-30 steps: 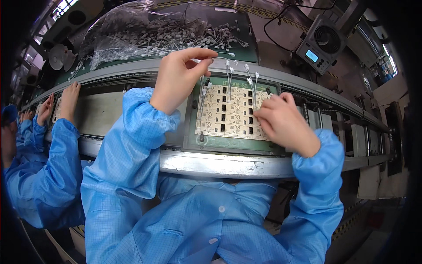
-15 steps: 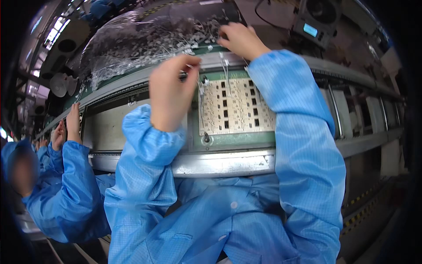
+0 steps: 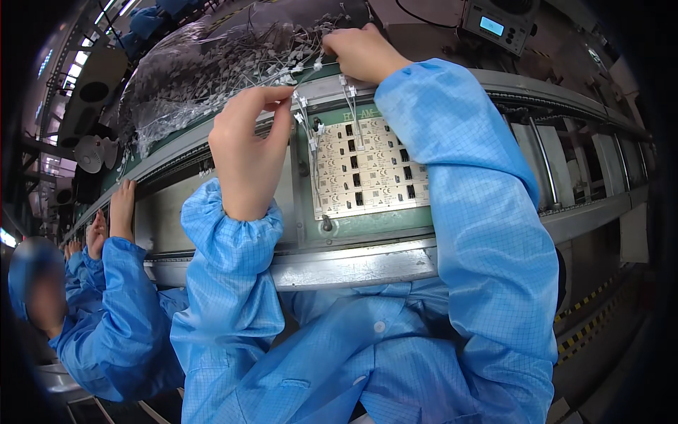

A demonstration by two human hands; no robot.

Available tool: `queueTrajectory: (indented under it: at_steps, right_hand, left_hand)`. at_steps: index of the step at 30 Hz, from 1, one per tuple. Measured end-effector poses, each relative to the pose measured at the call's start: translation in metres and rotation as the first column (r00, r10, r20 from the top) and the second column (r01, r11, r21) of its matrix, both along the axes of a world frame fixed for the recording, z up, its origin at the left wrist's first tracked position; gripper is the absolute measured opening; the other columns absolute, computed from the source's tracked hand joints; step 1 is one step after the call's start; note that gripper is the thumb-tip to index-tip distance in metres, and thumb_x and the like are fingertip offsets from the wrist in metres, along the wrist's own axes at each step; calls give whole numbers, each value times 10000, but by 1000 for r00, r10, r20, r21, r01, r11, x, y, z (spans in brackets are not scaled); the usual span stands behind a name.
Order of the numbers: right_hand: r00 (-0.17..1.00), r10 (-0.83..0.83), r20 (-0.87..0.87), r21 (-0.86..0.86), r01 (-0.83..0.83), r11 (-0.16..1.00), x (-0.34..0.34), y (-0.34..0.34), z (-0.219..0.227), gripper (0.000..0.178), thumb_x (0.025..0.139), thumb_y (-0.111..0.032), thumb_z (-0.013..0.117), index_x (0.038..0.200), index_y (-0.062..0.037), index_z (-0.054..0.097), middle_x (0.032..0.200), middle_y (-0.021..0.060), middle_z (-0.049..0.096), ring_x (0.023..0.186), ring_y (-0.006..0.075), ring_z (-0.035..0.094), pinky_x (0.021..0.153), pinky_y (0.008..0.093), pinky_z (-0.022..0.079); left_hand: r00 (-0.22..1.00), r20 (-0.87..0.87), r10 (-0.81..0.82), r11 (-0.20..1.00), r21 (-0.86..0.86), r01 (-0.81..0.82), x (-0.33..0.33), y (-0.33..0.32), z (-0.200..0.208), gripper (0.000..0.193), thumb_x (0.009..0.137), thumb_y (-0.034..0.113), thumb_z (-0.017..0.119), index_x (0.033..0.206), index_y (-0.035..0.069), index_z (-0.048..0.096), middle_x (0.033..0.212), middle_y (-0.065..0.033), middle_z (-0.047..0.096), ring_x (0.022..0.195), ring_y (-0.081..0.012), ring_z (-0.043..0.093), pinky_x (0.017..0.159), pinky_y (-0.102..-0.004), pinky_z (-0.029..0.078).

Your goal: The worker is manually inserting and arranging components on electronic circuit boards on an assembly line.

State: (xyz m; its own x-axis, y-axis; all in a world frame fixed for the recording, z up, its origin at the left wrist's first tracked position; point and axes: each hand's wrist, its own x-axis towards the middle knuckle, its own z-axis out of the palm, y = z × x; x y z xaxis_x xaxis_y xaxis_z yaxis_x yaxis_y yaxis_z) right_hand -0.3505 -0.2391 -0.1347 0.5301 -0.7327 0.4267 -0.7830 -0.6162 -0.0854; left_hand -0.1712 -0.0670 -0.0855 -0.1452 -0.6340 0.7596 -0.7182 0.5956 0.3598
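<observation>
A pale circuit board panel with rows of small black parts lies in a green carrier on the metal line. My left hand hovers left of the panel, thumb and forefinger pinched at a thin wire lead with white plugs. More such leads run down along the panel's left edge. Another wire lead crosses the back rail onto the panel's upper part. Beyond that rail my right hand is closed at the near right edge of a wire lead heap; its fingertips are partly hidden.
Clear plastic film lies around the heap's left side. A grey box with a lit screen stands at the back right. Metal rails border the line. On the left, a co-worker's hand rests over the line.
The view has shifted slightly. My left hand has moved left and is no longer blurred. My right hand has moved left along the heap's edge.
</observation>
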Motion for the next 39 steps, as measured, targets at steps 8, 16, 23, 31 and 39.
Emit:
queueTrajectory:
  at_steps: [8, 16, 23, 31, 39]
  right_hand:
    - [923, 51, 382, 39, -71, 997, -39, -33, 7, 158, 916, -109, 637, 1007, 8, 693, 957, 140, 700, 795, 212, 722, 743, 321, 552]
    - [781, 155, 605, -68, -143, 987, -55, 32, 67, 108, 915, -82, 636, 944, 22, 642, 799, 152, 680, 703, 185, 672, 628, 322, 509]
    - [644, 71, 761, 135, -265, 955, -97, 68, 65, 105, 926, -76, 649, 938, 23, 617, 772, 63, 671, 659, 111, 636, 596, 259, 500]
    - [535, 37, 844, 156, -312, 937, -120, 80, 54, 88, 927, -48, 656, 962, 9, 597, 834, 37, 642, 709, 91, 625, 647, 230, 524]
    - [548, 83, 832, 125, -331, 935, -113, 91, 54, 78, 928, -40, 650, 963, 11, 603, 820, 36, 641, 720, 90, 623, 645, 236, 525]
  left_hand:
    - [880, 472, 45, 997, -79, -9, -46, 25, -30, 72, 745, 74, 625, 811, 99, 618, 819, -38, 620, 879, -239, 582, 820, -409, 398]
    - [867, 488, -96, 976, 219, -15, -57, 37, -33, 55, 764, 60, 636, 790, 90, 673, 842, -54, 624, 881, -256, 563, 836, -424, 375]
    - [854, 520, -5, 978, 181, -105, -61, 38, -32, 29, 756, 92, 686, 778, 107, 698, 896, -25, 590, 895, -253, 542, 819, -428, 358]
    - [818, 573, 43, 995, 53, -89, -62, 36, -19, 79, 720, 60, 647, 798, 70, 640, 898, -50, 568, 908, -273, 539, 816, -430, 369]
    - [720, 694, 31, 985, 102, -140, -69, 37, -22, 101, 670, 59, 670, 770, 64, 662, 914, -47, 581, 958, -274, 527, 833, -426, 374]
